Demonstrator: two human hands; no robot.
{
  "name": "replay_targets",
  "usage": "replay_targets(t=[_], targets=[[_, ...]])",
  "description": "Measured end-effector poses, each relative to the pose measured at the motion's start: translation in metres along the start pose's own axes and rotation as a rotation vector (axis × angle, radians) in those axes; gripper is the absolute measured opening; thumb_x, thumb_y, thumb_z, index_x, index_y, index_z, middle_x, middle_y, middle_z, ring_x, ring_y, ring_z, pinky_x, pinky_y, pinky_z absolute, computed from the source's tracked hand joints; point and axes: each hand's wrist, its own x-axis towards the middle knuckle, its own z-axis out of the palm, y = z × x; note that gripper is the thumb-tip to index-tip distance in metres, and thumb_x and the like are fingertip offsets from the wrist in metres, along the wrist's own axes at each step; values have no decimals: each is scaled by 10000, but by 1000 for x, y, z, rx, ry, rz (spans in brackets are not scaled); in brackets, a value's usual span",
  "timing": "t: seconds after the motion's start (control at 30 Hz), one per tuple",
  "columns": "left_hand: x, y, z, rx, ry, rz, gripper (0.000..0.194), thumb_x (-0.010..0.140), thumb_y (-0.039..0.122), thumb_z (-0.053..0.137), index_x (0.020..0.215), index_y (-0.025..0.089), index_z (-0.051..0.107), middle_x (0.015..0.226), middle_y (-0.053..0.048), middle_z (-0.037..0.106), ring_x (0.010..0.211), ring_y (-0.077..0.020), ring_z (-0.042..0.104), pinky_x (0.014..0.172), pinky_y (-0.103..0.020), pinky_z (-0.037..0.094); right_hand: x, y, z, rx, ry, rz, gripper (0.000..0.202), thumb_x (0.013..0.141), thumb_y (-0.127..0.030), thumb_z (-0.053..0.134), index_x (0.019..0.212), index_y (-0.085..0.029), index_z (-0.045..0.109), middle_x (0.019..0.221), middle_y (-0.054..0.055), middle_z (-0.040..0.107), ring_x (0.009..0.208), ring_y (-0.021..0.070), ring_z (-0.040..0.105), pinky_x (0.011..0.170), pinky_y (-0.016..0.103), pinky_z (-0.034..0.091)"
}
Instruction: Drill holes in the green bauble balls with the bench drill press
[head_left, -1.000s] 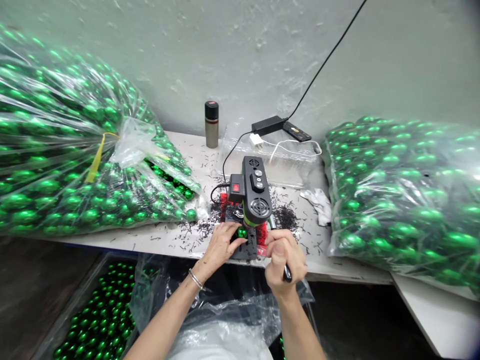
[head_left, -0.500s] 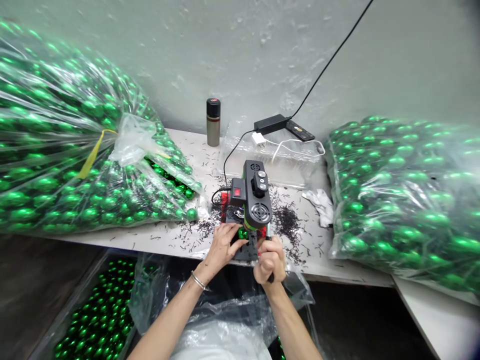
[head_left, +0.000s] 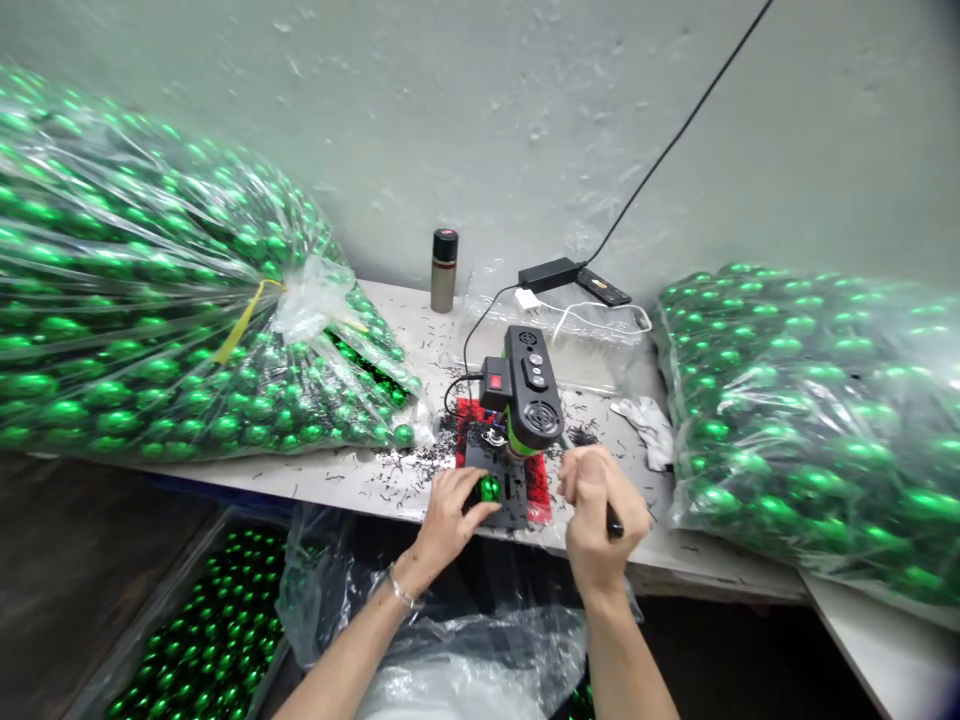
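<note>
A small black bench drill press (head_left: 534, 385) with a red switch and a green band stands on the table. My left hand (head_left: 444, 515) has its thumb and fingers closed around a shiny green ball (head_left: 490, 488) on the press's black base (head_left: 511, 508), just in front of the head. To the right of the machine, my right hand (head_left: 607, 515) is wrapped around the lever handle (head_left: 615, 522), whose black end sticks out of the fist. The drill tip is hidden under the head.
Large clear bags of green balls flank the press, a left bag (head_left: 187, 330) and a right bag (head_left: 810, 420). Black shavings (head_left: 397, 465) litter the table. Behind are a flask (head_left: 444, 272), a power adapter (head_left: 551, 274) and a phone (head_left: 604, 288). A white glove (head_left: 651, 430) lies right. Below left, a bin holds balls (head_left: 210, 620).
My right hand has swung the lever outward to the right, away from the base. The green ball in my left hand now sits clear of the head. The camera view has shifted slightly.
</note>
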Motion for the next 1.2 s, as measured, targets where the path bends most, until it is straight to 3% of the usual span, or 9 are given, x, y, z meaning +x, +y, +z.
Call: replay_targets(t=[0.17, 0.3, 0.37, 0.5, 0.7, 0.8, 0.9, 1.0, 1.2], targets=[[-22, -5, -37, 94, -19, 124, 683, 821, 611, 626, 1338, 176, 523, 1204, -168, 646, 1124, -310, 593, 947, -488, 491, -5, 2, 5, -12, 60, -20, 336, 941, -112, 417, 615, -193, 429, 619, -8, 483, 590, 112, 486, 550, 280, 359], [33, -37, -70, 293, 86, 10, 314, 1002, 285, 427, 1240, 156, 586, 1208, -152, 647, 1158, -274, 578, 995, -481, 460, -16, 11, 8, -2, 96, -52, 339, 931, -100, 429, 604, -191, 427, 607, -7, 483, 592, 118, 499, 545, 280, 356], [70, -57, -83, 415, 9, -127, 261, 983, 165, 424, 1138, 142, 633, 1130, -139, 668, 1086, -261, 612, 968, -460, 474, -16, 11, 9, -8, 98, -71, 341, 926, -95, 438, 598, -191, 428, 598, -10, 482, 588, 119, 502, 546, 280, 357], [116, -86, -91, 456, -38, -218, 160, 943, 208, 558, 1006, 95, 652, 1020, -126, 667, 967, -251, 645, 881, -462, 519, -14, 10, 9, -20, 105, -98, 337, 920, -92, 444, 599, -194, 426, 580, -17, 470, 582, 122, 506, 546, 281, 362], [118, -87, -97, 414, -57, -274, 214, 873, 238, 657, 999, 65, 667, 902, -114, 689, 907, -258, 681, 839, -388, 527, -17, 14, 8, -14, 75, -120, 309, 914, -80, 430, 629, -197, 432, 609, -11, 472, 586, 124, 511, 533, 277, 374], [103, -72, -106, 83, -57, -378, 388, 899, 343, 618, 1214, 117, 618, 979, -109, 713, 902, -240, 695, 827, -373, 547, -18, 16, 8, -6, 59, -142, 292, 905, -66, 429, 644, -196, 440, 638, -4, 487, 594, 123, 508, 532, 273, 377], [77, -51, -98, -544, -90, -533, 510, 909, 441, 580, 1335, 163, 556, 1112, -117, 702, 930, -211, 702, 847, -362, 559, -19, 17, 8, -14, 64, -144, 293, 900, -60, 426, 641, -197, 439, 628, -9, 483, 595, 122, 505, 540, 272, 375], [50, -31, -71, -830, -118, -640, 545, 853, 468, 640, 1299, 160, 582, 1101, -119, 702, 890, -197, 705, 816, -341, 566, -19, 16, 8, -22, 65, -139, 296, 903, -70, 421, 638, -201, 443, 619, -11, 477, 603, 129, 508, 551, 277, 378], [28, -3, -21, -487, -226, -464, 389, 850, 431, 632, 1140, 171, 631, 946, -67, 710, 801, -183, 673, 748, -326, 557, -20, 15, 7, -38, 36, -137, 293, 904, -67, 414, 646, -203, 442, 636, -14, 480, 632, 125, 514, 578, 271, 394]])
